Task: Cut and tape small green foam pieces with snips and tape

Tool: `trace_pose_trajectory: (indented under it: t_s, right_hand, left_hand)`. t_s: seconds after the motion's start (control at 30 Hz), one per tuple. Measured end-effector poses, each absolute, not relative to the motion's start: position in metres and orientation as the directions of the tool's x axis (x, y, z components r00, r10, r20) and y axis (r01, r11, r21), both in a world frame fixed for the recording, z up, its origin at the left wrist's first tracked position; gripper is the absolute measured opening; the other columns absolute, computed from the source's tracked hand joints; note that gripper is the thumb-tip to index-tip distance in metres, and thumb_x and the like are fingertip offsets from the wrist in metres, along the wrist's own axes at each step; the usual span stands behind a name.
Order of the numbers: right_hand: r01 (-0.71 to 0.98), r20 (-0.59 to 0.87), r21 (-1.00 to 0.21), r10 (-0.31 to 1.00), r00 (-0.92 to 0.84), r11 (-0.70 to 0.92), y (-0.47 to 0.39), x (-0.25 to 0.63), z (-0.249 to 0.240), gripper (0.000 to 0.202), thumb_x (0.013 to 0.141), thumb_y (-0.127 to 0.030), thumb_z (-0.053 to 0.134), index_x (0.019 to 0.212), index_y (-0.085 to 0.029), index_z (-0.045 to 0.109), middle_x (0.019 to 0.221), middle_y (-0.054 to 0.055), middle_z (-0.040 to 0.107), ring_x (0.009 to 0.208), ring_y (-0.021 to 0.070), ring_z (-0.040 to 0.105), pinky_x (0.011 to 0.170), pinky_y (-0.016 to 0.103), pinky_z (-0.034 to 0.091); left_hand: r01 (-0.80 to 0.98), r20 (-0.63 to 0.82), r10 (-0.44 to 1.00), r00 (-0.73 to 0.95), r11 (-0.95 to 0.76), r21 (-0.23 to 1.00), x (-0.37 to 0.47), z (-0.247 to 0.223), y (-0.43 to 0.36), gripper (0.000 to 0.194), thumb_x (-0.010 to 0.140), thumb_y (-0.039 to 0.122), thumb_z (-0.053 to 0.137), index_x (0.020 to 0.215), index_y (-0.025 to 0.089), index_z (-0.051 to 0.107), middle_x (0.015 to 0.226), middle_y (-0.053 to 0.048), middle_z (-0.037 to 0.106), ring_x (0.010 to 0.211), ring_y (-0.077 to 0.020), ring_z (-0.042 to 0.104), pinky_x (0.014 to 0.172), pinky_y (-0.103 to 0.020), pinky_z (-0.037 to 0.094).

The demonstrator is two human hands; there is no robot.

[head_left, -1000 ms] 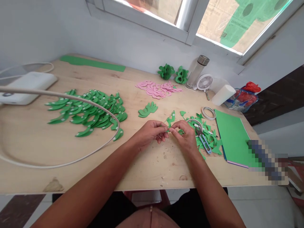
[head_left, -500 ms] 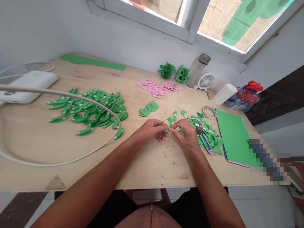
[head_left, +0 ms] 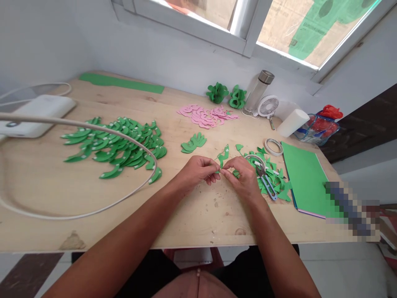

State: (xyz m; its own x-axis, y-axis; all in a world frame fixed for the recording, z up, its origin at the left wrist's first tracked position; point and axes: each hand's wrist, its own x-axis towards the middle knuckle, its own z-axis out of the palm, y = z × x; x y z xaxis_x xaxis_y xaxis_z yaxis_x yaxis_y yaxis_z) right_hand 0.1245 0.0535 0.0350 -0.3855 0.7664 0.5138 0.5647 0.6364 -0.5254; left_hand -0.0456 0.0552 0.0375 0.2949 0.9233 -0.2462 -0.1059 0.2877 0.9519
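Between my two hands a green paper piece (head_left: 223, 155) with pale patches stands up from the fingertips. My left hand (head_left: 201, 169) pinches its lower end, thumb against the fingers. My right hand (head_left: 242, 174) is closed on the same piece from the other side, its fingertips meeting those of the left. Behind my left hand lie a few cut green shapes (head_left: 194, 143). Just right of my right hand are green scraps (head_left: 281, 188) with blue-handled snips (head_left: 269, 187) on top. A large pile of green curved pieces (head_left: 120, 142) with pale patches lies at the left.
Pink cutouts (head_left: 206, 116) and two green paper ornaments (head_left: 217, 92) are farther back, beside a bottle (head_left: 258, 92) and a small fan (head_left: 268, 106). A tape roll (head_left: 273, 147) lies near green sheets (head_left: 307, 178). A white cable (head_left: 102, 213) loops across the left side.
The green piece has tilted slightly, and my fingertips have drawn closer together around its lower end. The objects on the table stay where they were.
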Motion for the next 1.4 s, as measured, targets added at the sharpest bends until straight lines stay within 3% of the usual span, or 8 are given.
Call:
trace_pose_trajectory:
  t_s: [0.2,0.33,0.5,0.7,0.87,1.23,1.4]
  right_hand:
    - [0.585,0.523,-0.508,0.766,-0.374,0.632,0.053,0.124,0.036,0.011,0.085,-0.029,0.059,0.078,-0.022,0.063,0.078,0.006,0.066,0.078,0.0203,0.059,0.073,0.035,0.045]
    - [0.560,0.507,-0.601,0.813,-0.285,0.571,0.053,0.124,0.035,0.015,0.086,-0.029,0.055,0.076,-0.020,0.063,0.076,0.005,0.065,0.076,0.0185,0.058,0.072,0.033,0.045]
    - [0.459,0.366,-0.788,0.911,-0.188,0.411,0.052,0.120,0.035,0.015,0.083,-0.030,0.056,0.074,-0.019,0.063,0.073,0.003,0.065,0.068,0.0152,0.056,0.062,0.028,0.044]
    - [0.387,0.242,-0.884,0.965,-0.104,0.263,0.053,0.116,0.030,0.012,0.074,-0.030,0.062,0.070,-0.019,0.063,0.068,0.001,0.064,0.061,0.0129,0.051,0.058,0.026,0.041]
    - [0.222,0.088,-0.969,0.991,-0.102,0.109,0.055,0.114,0.022,0.017,0.073,-0.034,0.061,0.066,-0.018,0.057,0.061,-0.001,0.057,0.056,0.0114,0.049,0.054,0.025,0.039]
    - [0.108,0.021,-0.994,0.995,-0.095,0.032,0.054,0.112,0.024,0.020,0.071,-0.037,0.063,0.067,-0.019,0.056,0.059,-0.003,0.054,0.053,0.0111,0.048,0.052,0.024,0.038]
    - [0.110,0.076,-0.991,0.997,0.027,0.073,0.056,0.114,0.026,0.021,0.070,-0.037,0.065,0.067,-0.018,0.057,0.059,-0.003,0.052,0.054,0.0101,0.044,0.052,0.023,0.035]
  left_hand:
    - [-0.152,-0.211,0.947,0.244,0.252,0.956,-0.045,0.037,0.056,0.013,0.067,0.024,0.063,0.061,0.013,0.060,0.053,-0.001,0.062,0.046,-0.0086,0.053,0.045,-0.020,0.043]
    - [-0.193,-0.186,0.949,0.253,0.239,0.952,-0.045,0.035,0.056,0.019,0.068,0.031,0.066,0.063,0.013,0.061,0.057,-0.002,0.063,0.049,-0.0088,0.054,0.047,-0.020,0.044]
    - [-0.181,-0.129,0.959,0.254,0.178,0.967,-0.043,0.033,0.054,0.024,0.070,0.036,0.067,0.066,0.013,0.062,0.060,-0.002,0.064,0.051,-0.0091,0.054,0.051,-0.022,0.044]
    - [-0.085,-0.049,0.974,0.221,0.069,0.994,-0.039,0.027,0.054,0.025,0.072,0.038,0.065,0.064,0.015,0.059,0.060,-0.001,0.062,0.052,-0.0095,0.053,0.051,-0.022,0.044]
    - [-0.067,-0.042,0.973,0.227,0.059,0.996,-0.038,0.026,0.054,0.020,0.071,0.033,0.065,0.067,0.015,0.058,0.060,0.000,0.061,0.052,-0.0093,0.053,0.051,-0.021,0.044]
    - [0.040,-0.059,0.964,0.260,0.051,0.998,-0.037,0.026,0.053,0.014,0.069,0.027,0.063,0.065,0.015,0.057,0.058,0.001,0.060,0.049,-0.0087,0.051,0.049,-0.021,0.042]
    - [-0.083,-0.137,0.906,0.400,0.185,0.979,-0.043,0.036,0.053,0.035,0.068,0.042,0.068,0.089,0.015,0.060,0.072,-0.003,0.065,0.059,-0.0130,0.059,0.049,-0.022,0.045]
